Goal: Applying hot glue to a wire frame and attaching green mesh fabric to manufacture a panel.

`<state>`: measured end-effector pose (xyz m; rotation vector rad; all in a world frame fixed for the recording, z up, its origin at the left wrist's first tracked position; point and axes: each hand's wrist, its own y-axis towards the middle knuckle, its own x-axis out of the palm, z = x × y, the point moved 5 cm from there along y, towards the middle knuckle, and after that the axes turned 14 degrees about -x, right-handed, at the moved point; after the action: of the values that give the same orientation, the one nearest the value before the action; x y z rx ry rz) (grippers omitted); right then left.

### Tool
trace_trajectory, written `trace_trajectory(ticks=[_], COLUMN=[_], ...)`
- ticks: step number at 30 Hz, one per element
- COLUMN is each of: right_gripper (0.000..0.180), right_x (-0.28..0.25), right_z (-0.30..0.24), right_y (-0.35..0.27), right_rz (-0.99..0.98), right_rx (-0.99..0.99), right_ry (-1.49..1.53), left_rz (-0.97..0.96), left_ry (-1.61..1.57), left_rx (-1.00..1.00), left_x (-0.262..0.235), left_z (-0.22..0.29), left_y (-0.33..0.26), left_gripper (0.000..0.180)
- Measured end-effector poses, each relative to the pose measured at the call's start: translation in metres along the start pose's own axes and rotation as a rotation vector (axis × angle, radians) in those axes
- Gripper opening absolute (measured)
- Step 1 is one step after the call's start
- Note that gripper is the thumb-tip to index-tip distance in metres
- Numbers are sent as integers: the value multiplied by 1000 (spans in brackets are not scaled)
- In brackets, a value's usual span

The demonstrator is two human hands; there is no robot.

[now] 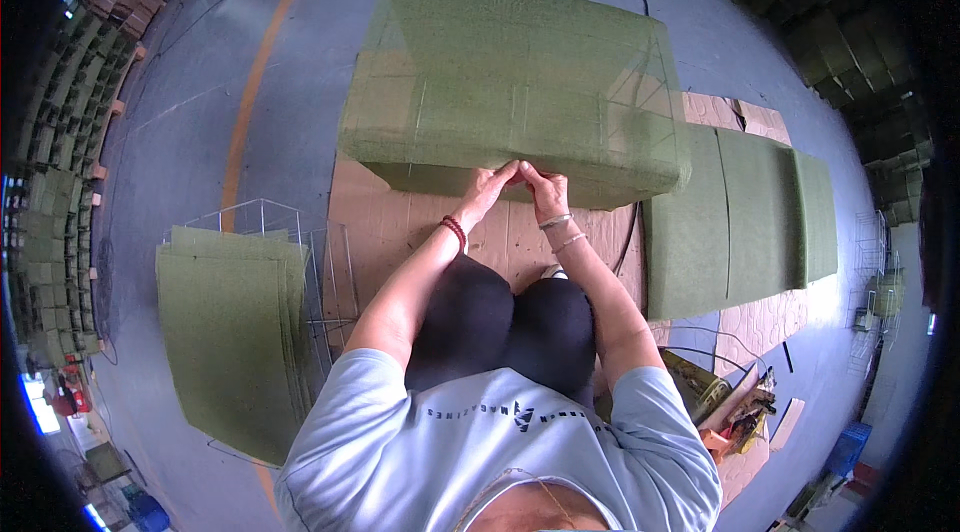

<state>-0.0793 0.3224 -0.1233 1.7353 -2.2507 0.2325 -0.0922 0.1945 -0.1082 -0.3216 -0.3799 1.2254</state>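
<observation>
A big box-shaped wire frame wrapped in green felt (520,82) lies on brown cardboard (400,222) in front of me. My left hand (490,187) and my right hand (545,187) meet fingertip to fingertip at the middle of the box's near lower edge, pinching the felt there. Whether something small sits between the fingers is hidden. A red bead bracelet circles my left wrist, thin bangles my right. My knees in black trousers (510,317) rest just behind the hands.
A stack of green felt sheets (235,332) lies on wire grids (320,282) to my left. More felt panels (740,217) lie to the right. Tools and a bag (730,402) sit at lower right. Stacked green boxes (60,182) line the left wall. An orange floor line (250,92) runs past.
</observation>
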Motion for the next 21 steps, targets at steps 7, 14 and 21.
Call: trace_trajectory(ticks=[7,14,21], right_gripper=[23,10,11], right_x=[-2,-5,4], right_z=[1,4,-13], right_y=[0,0,4], right_rz=[82,64,73], right_rx=[8,29,2], right_ry=[-101,-22,-6], left_rz=[253,647,477], left_ry=[-602,-659,-969], left_rx=[41,233,256], left_x=[-80,-149,-147], left_z=[-7,5,-8], left_y=[-14,-49,-26], left_gripper=[43,28,22])
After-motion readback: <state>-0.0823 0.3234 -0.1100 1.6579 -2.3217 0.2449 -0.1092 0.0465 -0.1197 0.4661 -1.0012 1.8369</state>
